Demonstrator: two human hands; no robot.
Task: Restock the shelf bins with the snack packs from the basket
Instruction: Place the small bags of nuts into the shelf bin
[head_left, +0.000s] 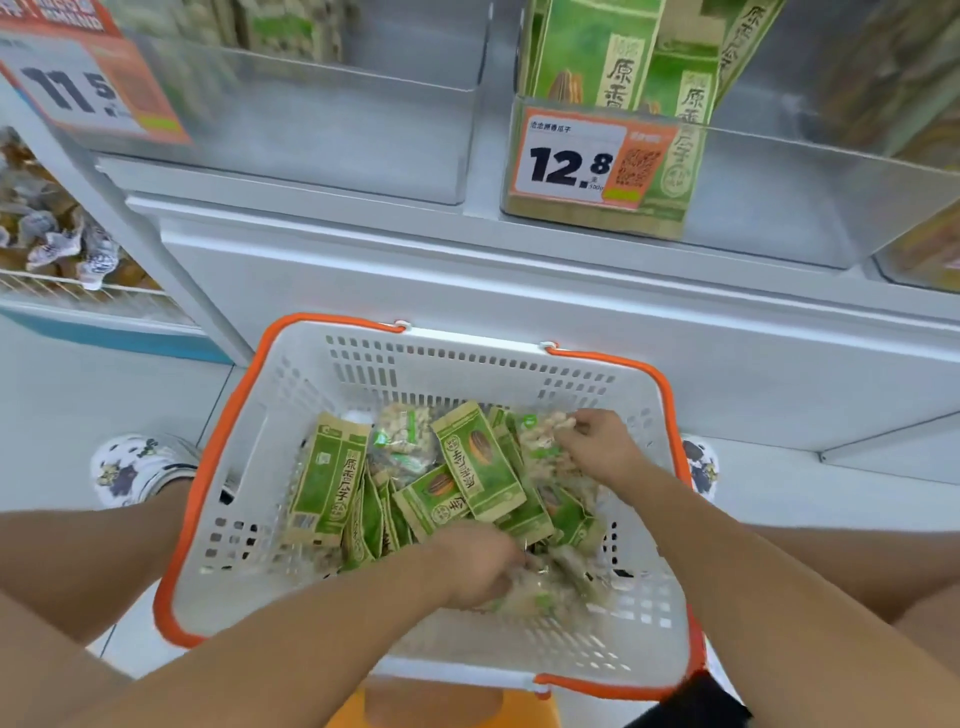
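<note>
Down inside the white basket (291, 395) with orange rim and handles, which sits on the floor between the person's knees, lies a loose heap of snack packs: green-and-tan sunflower seed packs (480, 460) printed with a seed picture, and clear bags of pale nuts (402, 431) mixed among them. Both hands are down in the heap, apparently sorting one kind from the other before anything goes up to the shelf. The right hand (597, 447) pinches the edge of a clear nut bag (543, 441) at the far right of the pile, fingers curled on its film. The left hand (475, 564) reaches across to the near side, fingers bent down into blurred clear bags (530, 597); it seems to clutch one, though the blur hides the exact hold. Above, the clear shelf bin (779, 208) on the right already holds upright seed packs (602, 62) of the same design behind a price tag reading 12.8 (571, 161), so that is probably where the green packs belong. The clear bin to its left (337, 135) has room at its front and a tag reading 11.5 (72, 88). A white ledge (519, 270) juts out between basket and bins, so each pack must be lifted up and over it. Wrapped sweets (57, 239) fill a wire rack at far left, and patterned shoes (135, 467) flank the basket.
</note>
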